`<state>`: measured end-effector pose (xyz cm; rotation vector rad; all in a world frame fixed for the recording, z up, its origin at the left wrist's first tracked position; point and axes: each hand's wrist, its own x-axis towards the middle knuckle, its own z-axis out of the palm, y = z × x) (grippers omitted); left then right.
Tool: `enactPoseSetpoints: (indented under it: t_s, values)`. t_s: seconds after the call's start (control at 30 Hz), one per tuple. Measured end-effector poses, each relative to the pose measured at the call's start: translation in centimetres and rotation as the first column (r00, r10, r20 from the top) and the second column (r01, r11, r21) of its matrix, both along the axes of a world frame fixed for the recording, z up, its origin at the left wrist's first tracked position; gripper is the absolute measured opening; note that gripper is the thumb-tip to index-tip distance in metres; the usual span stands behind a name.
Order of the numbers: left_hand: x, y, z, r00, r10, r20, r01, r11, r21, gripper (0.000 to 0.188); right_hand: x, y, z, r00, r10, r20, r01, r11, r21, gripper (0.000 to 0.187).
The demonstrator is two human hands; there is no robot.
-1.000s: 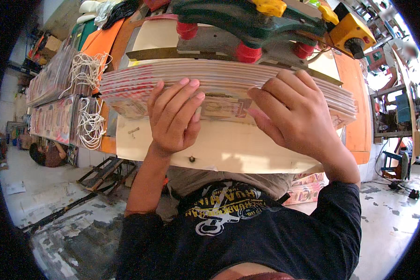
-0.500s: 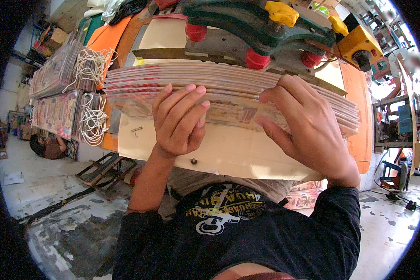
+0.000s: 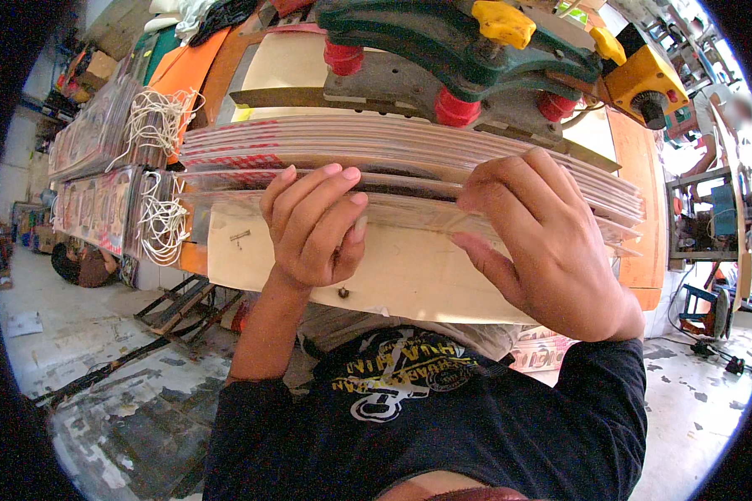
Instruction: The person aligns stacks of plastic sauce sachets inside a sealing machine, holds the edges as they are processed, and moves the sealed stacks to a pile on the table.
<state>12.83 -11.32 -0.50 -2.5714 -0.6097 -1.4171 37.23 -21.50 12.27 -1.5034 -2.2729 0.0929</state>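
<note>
Your left hand (image 3: 309,230) comes up from the lower edge with the forearm nearly upright, its palm turned inward, and its fingers are half bent and lie close beside each other, with the tips pointing away from you. These fingertips are at the front of the row of clear plastic packets (image 3: 393,150), but I cannot tell if they pinch a packet or only rest against it. Your right hand (image 3: 543,225) enters from the right side with the wrist bent, the back of the hand turned up and the knuckles arched. Its index finger curls down to the front packets, while the thumb stands lower, so that a narrow gap is seen between the two tips; the edge of a thin packet is near this gap. The row stretches from left to right across the desk (image 3: 641,196), its packets one behind another, with the front ones tipped toward you above a cream sheet (image 3: 409,271). Just behind the row is a long metal bar (image 3: 309,98), and beyond it a dark green machine part (image 3: 401,32) with red feet.
</note>
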Motion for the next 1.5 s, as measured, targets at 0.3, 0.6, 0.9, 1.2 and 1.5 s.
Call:
enactPoseSetpoints:
  t_s: [0.3,0.6,0.9,1.2,1.5]
  values:
    - [0.00,-0.05,-0.21,0.999,-0.024,0.033,0.023,1.000,0.017,0.026,-0.51,-0.04,-0.77,0.991,-0.110,0.081,0.108,0.994,0.028,0.055]
    - [0.30,0.15,-0.64,0.995,-0.013,0.096,0.007,0.998,0.060,0.024,-0.58,-0.06,-0.43,0.991,-0.108,0.079,0.109,0.994,-0.009,0.050]
    - [0.03,-0.01,-0.28,0.999,0.028,0.016,-0.029,0.999,0.021,0.026,-0.56,-0.24,-0.04,0.993,-0.084,0.082,0.083,0.996,0.016,0.044]
    - [0.00,-0.05,-0.30,0.999,0.029,0.014,-0.029,0.999,0.018,0.025,-0.60,-0.78,-0.32,0.992,-0.082,0.097,0.082,0.997,-0.002,0.048]
    - [-0.01,-0.04,-0.33,0.999,0.033,0.029,-0.034,0.999,0.007,0.024,-0.62,-0.91,0.06,0.994,-0.059,0.087,0.060,0.998,-0.004,0.049]
